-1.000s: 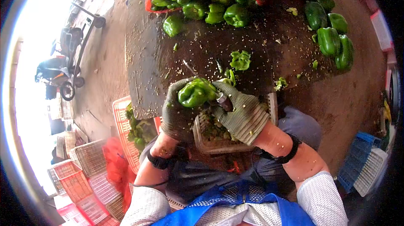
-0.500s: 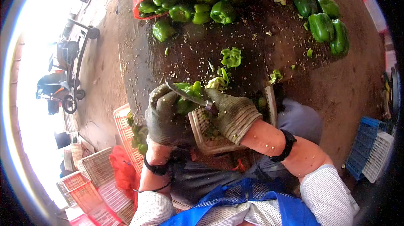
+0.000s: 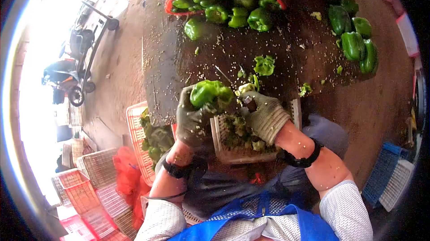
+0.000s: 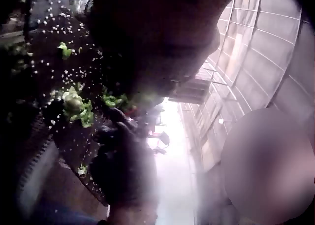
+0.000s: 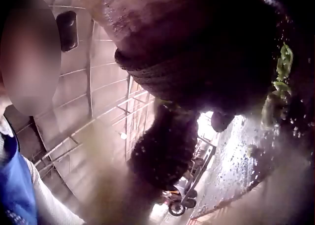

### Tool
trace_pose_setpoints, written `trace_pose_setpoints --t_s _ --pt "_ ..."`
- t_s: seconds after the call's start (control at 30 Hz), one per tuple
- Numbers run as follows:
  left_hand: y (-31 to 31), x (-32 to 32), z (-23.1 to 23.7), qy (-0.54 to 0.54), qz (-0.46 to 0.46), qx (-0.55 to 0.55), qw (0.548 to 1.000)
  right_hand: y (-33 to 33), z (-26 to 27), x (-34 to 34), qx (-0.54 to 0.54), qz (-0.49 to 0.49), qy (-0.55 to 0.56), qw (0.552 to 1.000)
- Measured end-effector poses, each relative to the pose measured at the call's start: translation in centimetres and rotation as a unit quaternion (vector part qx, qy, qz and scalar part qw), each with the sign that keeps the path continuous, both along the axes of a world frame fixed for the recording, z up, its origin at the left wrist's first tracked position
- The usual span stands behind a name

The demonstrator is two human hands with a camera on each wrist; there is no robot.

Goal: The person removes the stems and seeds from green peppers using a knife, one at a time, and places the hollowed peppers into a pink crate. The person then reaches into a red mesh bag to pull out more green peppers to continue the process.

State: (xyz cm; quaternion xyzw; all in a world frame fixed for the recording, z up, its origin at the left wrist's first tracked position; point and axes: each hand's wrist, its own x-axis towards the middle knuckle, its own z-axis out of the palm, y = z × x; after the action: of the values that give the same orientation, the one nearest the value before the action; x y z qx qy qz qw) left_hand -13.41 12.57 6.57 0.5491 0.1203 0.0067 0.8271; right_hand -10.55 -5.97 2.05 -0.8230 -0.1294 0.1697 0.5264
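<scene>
In the head view my gloved left hand (image 3: pixel 190 122) grips a green bell pepper (image 3: pixel 209 94), its fingers curled round the left side. To its right, my gloved right hand (image 3: pixel 266 117) holds a knife (image 3: pixel 249 102) by the handle; the thin blade points up and left, beyond the pepper. Cut pepper pieces (image 3: pixel 264 65) and a pale core (image 3: pixel 245 88) lie on the dark board (image 3: pixel 165 75) just past the hands. The left wrist view is dark, with the other glove (image 4: pixel 123 161) dimly showing. In the right wrist view, the left glove (image 5: pixel 167 146) is a dark shape.
A red mesh bag (image 3: pixel 168 3) of green peppers lies at the board's far side. Several whole peppers (image 3: pixel 353 46) sit at right. A crate (image 3: pixel 246 156) of scraps stands below the hands, an orange crate (image 3: pixel 139 142) of pepper pieces at left. Seeds are scattered over the board.
The knife first stood at the pepper, then crossed in front of it, and now points past its far side. The hands have moved apart and the pepper is turned in the left hand.
</scene>
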Motion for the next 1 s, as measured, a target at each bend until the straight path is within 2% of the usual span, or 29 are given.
trace_pose_setpoints --t_s 0.03,0.07,0.17,0.27,0.33,0.37,0.4,0.43,0.5,0.53,0.57,0.6,0.63,0.7,0.73,0.77,0.8,0.83,0.9,0.93,1.0 --pt "0.3 0.2 -0.9 -0.006 -0.052 0.050 0.997 -0.1 1.0 0.2 0.016 0.000 0.008 1.000" --pt "1.3 0.4 -2.8 -0.002 -0.094 0.003 0.996 -0.2 1.8 0.2 0.035 -0.004 0.035 0.999" --pt "0.1 0.5 -3.4 -0.017 -0.056 -0.003 0.998 -0.3 3.1 0.2 0.061 0.004 0.068 0.996" --pt "-0.2 0.9 -4.3 -0.057 -0.015 0.105 0.993 0.0 3.0 0.0 0.087 0.007 0.088 0.992" --pt "-0.9 0.9 -3.9 -0.065 0.001 0.137 0.988 -0.3 3.3 0.0 0.004 0.079 -0.036 0.996" --pt "-1.4 1.0 -3.4 -0.036 0.014 0.042 0.998 -0.5 3.4 0.0 -0.035 0.105 -0.101 0.989" --pt "-2.2 1.3 -2.5 -0.012 0.026 -0.054 0.998 -0.5 2.5 -0.7 -0.046 0.116 -0.225 0.966" --pt "-2.8 1.7 -1.9 0.010 0.037 -0.148 0.988 -0.1 1.3 -0.8 -0.014 0.122 -0.192 0.974" --pt "-2.9 1.3 -2.0 -0.088 0.032 0.035 0.995 0.6 -1.2 -1.2 0.051 0.128 -0.125 0.983" --pt "-3.1 1.5 -1.6 -0.098 0.057 0.056 0.992 0.8 -3.1 -1.2 0.121 0.124 -0.104 0.979" --pt "-3.1 1.9 -1.2 -0.108 0.085 0.076 0.988 0.8 -2.7 -1.0 0.187 0.109 -0.016 0.976" --pt "-2.9 2.8 -0.5 -0.120 0.130 0.041 0.983 0.8 -2.2 -0.9 0.253 0.085 0.070 0.961" --pt "-2.4 3.7 0.8 -0.124 0.158 -0.018 0.980 0.6 0.7 -1.2 0.308 0.047 0.222 0.924" --pt "-0.1 4.9 1.0 -0.157 0.100 -0.150 0.971 0.5 2.7 -1.4 0.260 0.025 0.263 0.929" --pt "0.4 5.3 0.4 -0.142 0.063 -0.151 0.976 0.2 2.9 -1.2 0.162 0.040 0.150 0.974" --pt "0.9 5.5 -0.3 -0.126 0.027 -0.151 0.980 -0.1 2.9 -1.2 0.061 0.052 0.032 0.996" --pt "1.1 5.2 -0.7 -0.109 -0.010 -0.150 0.983 -0.6 2.6 -1.1 0.086 0.035 0.077 0.993" --pt "-0.3 4.6 -0.2 -0.051 -0.008 -0.212 0.976 -1.1 2.8 -0.6 0.101 0.014 0.064 0.993" --pt "-1.5 3.6 0.2 0.009 -0.045 -0.105 0.993 -1.7 3.4 0.0 0.130 -0.027 0.041 0.990" --pt "-2.2 3.0 0.1 -0.003 -0.078 -0.092 0.993 -1.9 4.5 0.2 0.175 -0.038 0.069 0.981" --pt "-3.5 2.4 1.1 -0.010 -0.108 -0.081 0.991 -2.4 6.1 0.6 0.147 -0.026 0.052 0.987"
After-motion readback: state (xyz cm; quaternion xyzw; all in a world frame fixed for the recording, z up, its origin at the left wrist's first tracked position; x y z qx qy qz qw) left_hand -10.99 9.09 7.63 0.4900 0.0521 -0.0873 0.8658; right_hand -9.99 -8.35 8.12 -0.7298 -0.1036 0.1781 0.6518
